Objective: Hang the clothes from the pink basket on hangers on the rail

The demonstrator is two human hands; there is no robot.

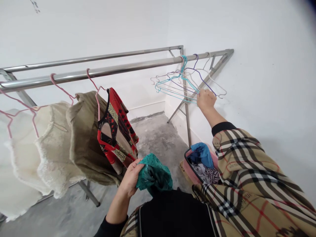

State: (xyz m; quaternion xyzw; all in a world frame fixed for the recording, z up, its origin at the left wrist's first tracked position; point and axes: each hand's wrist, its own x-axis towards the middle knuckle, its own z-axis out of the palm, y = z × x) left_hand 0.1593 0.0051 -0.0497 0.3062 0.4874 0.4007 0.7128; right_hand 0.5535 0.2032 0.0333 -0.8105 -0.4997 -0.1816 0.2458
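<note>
Teal cloth [154,174] sits bunched in our left hand [129,177], the fingers closed around it, low in the middle of the view. Our right hand [206,100] is up at the wire hangers [182,84], an overlapping cluster of blue, purple and white hanging from the front rail [98,73] of a stainless drying rack near its right end. Its fingers are curled together against the lower wires, though we cannot tell whether they have a firm hold. Because those hooks and wires cross, pulling on one hanger could drag the others off the rail and onto the concrete floor [158,138]. Along the left of the rail, pink hangers [61,88] carry cream garments [44,148], an olive garment [85,138] and a red-and-black top [116,131]. That top hangs just beside the teal cloth, so a careless swing of our left arm could knock it off its hanger. Below our plaid sleeve [247,174], a pink laundry basket [190,168] holds blue cloth [201,154] and striped cloth [206,174]; leaning against it could tip it.
</note>
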